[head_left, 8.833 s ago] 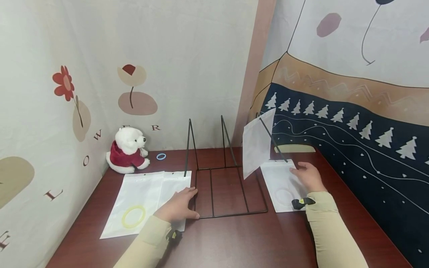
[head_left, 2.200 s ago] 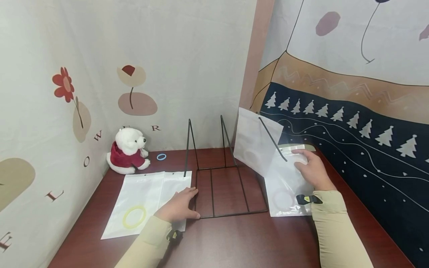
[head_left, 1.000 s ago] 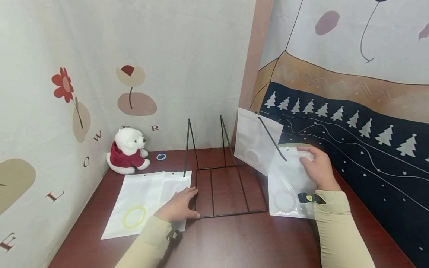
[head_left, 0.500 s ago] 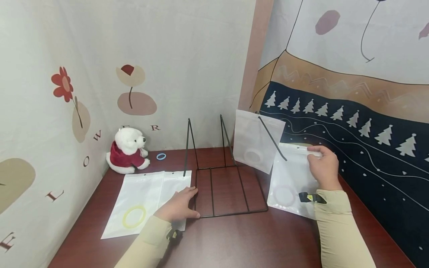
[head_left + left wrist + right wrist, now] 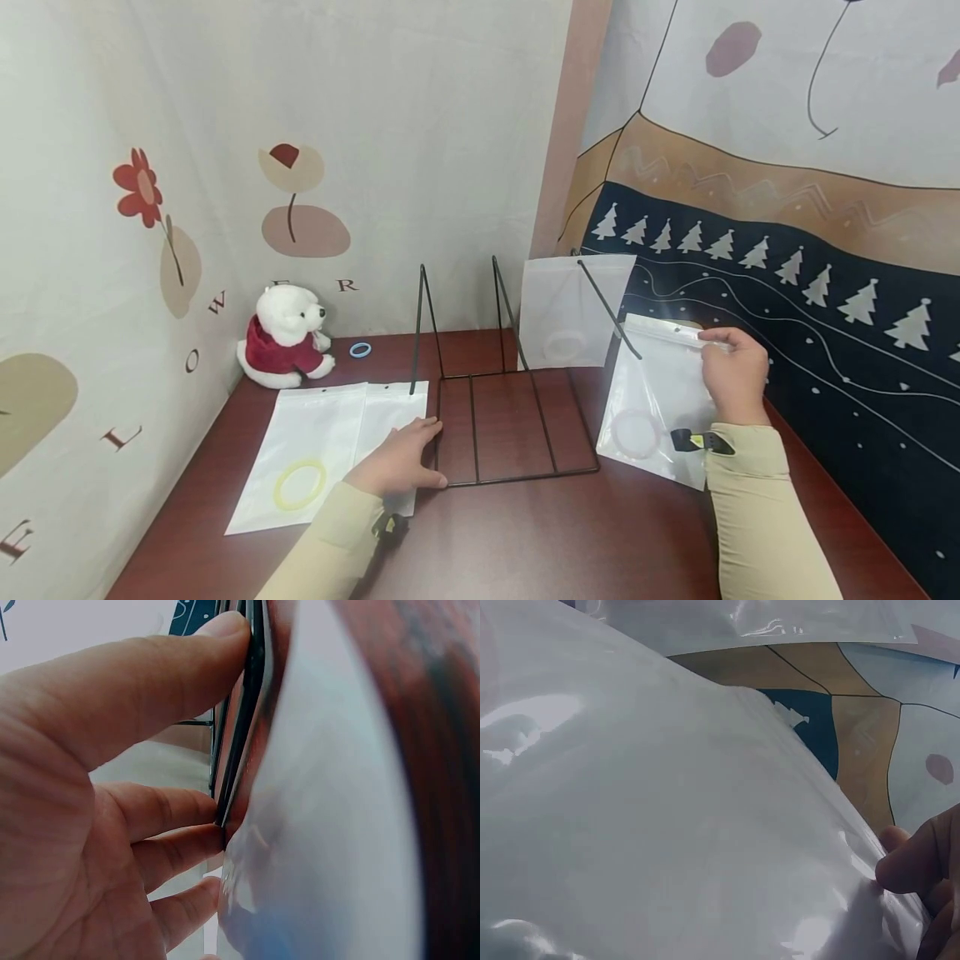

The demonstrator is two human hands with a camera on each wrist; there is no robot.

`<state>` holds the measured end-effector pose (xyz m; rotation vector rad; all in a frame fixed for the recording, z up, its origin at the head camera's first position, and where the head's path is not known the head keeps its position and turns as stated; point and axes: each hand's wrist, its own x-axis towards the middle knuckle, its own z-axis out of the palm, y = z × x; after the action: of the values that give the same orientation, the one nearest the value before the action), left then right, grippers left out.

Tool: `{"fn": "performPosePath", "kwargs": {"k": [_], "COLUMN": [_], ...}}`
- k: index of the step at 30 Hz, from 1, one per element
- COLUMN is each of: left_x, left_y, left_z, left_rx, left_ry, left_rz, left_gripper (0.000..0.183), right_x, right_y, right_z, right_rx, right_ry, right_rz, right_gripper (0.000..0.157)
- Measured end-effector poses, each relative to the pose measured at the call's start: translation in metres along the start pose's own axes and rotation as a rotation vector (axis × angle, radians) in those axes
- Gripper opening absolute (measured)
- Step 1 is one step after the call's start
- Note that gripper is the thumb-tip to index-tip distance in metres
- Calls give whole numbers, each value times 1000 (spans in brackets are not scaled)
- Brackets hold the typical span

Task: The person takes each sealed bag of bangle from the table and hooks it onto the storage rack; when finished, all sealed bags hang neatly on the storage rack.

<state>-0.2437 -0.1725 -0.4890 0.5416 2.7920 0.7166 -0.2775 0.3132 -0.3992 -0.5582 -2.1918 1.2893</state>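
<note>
My left hand (image 5: 401, 458) rests at the front left of a black wire rack (image 5: 517, 481). Its thumb and fairly straight fingers touch the base wire, as the left wrist view shows. With my right hand (image 5: 738, 375) I pinch the upper right corner of a white zip bag (image 5: 667, 400). That bag tilts and has a small hole in its top strip and a pale ring (image 5: 636, 433) inside. The rack's right hook (image 5: 611, 310) crosses in front of the bag's upper left part; the hole is apart from its tip. Farther back on this hook hangs another white bag (image 5: 547, 312).
Left of the rack lie overlapping white bags (image 5: 322, 425), one with a yellow ring (image 5: 300, 485). A white toy bear (image 5: 288, 333) in red sits behind them beside a small blue ring (image 5: 360, 350). Two more hooks (image 5: 417, 329) rise from the rack.
My right hand has lifted the bag off the table, then drawn it right and tilted it. The hanging bag has swung to hang level. My left hand has stayed put.
</note>
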Motion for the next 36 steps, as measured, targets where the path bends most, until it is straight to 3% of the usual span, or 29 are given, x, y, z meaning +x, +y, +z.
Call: {"fn": "performPosePath", "kwargs": {"k": [16,30,36], "left_x": [-1,0,0], "left_y": [1,-1,0], "left_z": [-1,0,0], "left_rx": [0,-6,-1], "left_ry": [-3,-3,0], "left_rz": [6,5,4], "left_gripper": [93,94,94], "right_x": [-3,-16,-23], "right_y": [-10,-24,-29], "right_z": [-7,-13,-15], "right_rx": [125,167,203], "right_ry": [-73,-267,-350], "right_rz": [42,-46,-124], "right_gripper": [30,33,28]}}
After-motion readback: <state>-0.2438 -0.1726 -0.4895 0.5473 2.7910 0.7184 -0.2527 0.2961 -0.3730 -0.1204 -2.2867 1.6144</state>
